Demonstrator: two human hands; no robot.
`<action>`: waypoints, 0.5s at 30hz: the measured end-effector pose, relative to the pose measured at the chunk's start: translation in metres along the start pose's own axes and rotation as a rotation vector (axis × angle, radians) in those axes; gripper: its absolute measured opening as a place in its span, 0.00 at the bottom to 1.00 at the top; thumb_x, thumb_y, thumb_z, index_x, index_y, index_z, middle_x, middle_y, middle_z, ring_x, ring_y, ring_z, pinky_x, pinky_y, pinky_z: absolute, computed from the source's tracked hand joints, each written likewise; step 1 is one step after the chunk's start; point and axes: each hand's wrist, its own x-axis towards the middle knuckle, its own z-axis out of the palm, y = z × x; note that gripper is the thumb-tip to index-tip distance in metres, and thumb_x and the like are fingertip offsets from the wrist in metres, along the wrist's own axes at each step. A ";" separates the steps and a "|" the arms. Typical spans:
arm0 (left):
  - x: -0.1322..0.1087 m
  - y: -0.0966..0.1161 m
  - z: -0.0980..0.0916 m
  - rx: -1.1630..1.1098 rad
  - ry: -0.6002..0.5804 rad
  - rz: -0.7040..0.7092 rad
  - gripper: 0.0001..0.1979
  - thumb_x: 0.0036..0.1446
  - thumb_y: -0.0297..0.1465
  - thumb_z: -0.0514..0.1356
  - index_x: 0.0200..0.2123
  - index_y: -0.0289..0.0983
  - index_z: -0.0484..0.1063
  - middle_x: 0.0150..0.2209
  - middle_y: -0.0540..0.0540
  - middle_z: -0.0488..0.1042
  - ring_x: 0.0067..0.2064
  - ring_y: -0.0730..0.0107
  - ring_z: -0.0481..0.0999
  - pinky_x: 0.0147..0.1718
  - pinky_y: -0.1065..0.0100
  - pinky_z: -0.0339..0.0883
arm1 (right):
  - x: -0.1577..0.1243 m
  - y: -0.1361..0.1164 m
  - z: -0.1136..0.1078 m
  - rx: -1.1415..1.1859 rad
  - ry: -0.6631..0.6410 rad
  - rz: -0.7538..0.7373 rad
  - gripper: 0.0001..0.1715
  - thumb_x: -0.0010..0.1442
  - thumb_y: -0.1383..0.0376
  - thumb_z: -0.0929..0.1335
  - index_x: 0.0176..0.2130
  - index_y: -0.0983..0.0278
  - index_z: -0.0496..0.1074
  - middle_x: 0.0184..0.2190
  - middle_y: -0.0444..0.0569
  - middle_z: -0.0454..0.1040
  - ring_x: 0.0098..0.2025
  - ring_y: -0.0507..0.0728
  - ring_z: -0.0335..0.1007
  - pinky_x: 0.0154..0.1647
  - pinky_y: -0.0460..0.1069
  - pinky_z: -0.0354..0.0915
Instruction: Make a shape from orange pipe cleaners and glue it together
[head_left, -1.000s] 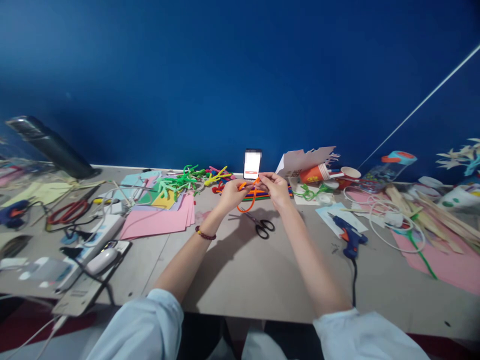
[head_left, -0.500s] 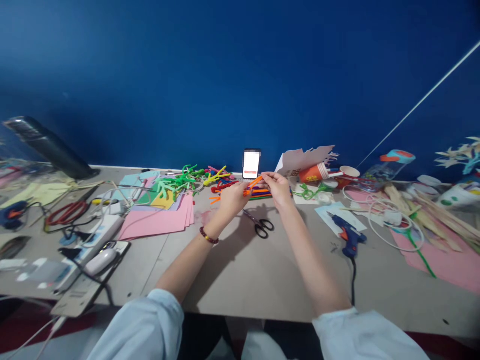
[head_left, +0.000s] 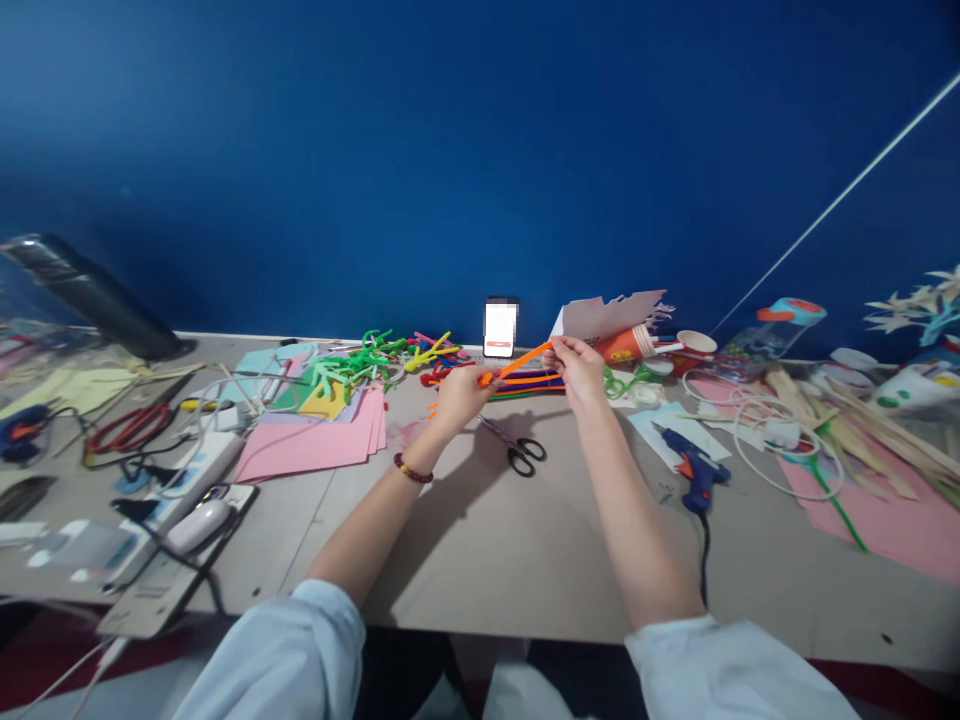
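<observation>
An orange pipe cleaner [head_left: 517, 362] is stretched straight between my two hands above the table. My left hand [head_left: 461, 392] pinches its lower left end, a beaded bracelet on that wrist. My right hand [head_left: 579, 368] pinches its upper right end. Beneath them lies a bundle of coloured pipe cleaners [head_left: 529, 384]. Black scissors [head_left: 517, 452] rest on the table [head_left: 480, 540] just below my hands. A phone [head_left: 500, 328] with a lit white screen stands against the wall behind.
Green and yellow twisted pipe cleaners [head_left: 360, 362] and pink paper sheets [head_left: 315, 440] lie at left. A blue glue gun [head_left: 694, 470] with its cord lies at right, near white cable, paper cups [head_left: 637, 345] and wooden sticks [head_left: 862, 425]. A power strip [head_left: 187, 475] sits far left.
The orange pipe cleaner was a bent loop between my hands. My right hand has moved up and to the right, pulling it out straight.
</observation>
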 end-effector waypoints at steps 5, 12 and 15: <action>0.000 0.000 0.001 -0.002 -0.009 -0.003 0.13 0.55 0.37 0.60 0.41 0.41 0.79 0.33 0.46 0.80 0.34 0.65 0.75 0.28 0.70 0.59 | 0.003 -0.002 -0.004 0.037 0.040 -0.010 0.11 0.44 0.65 0.76 0.27 0.65 0.72 0.19 0.41 0.72 0.22 0.48 0.71 0.27 0.44 0.73; -0.001 0.003 0.003 0.062 -0.016 0.013 0.12 0.56 0.37 0.59 0.41 0.42 0.79 0.33 0.45 0.80 0.34 0.64 0.75 0.29 0.70 0.60 | 0.004 -0.003 -0.007 0.052 0.056 0.007 0.08 0.45 0.68 0.75 0.27 0.66 0.73 0.18 0.41 0.72 0.21 0.47 0.70 0.27 0.42 0.73; 0.000 0.002 0.004 0.106 -0.007 0.030 0.12 0.57 0.37 0.59 0.41 0.44 0.79 0.35 0.45 0.80 0.35 0.64 0.76 0.31 0.70 0.60 | 0.004 -0.003 -0.007 0.046 0.061 0.009 0.07 0.46 0.69 0.74 0.27 0.66 0.73 0.18 0.41 0.72 0.21 0.47 0.70 0.27 0.42 0.72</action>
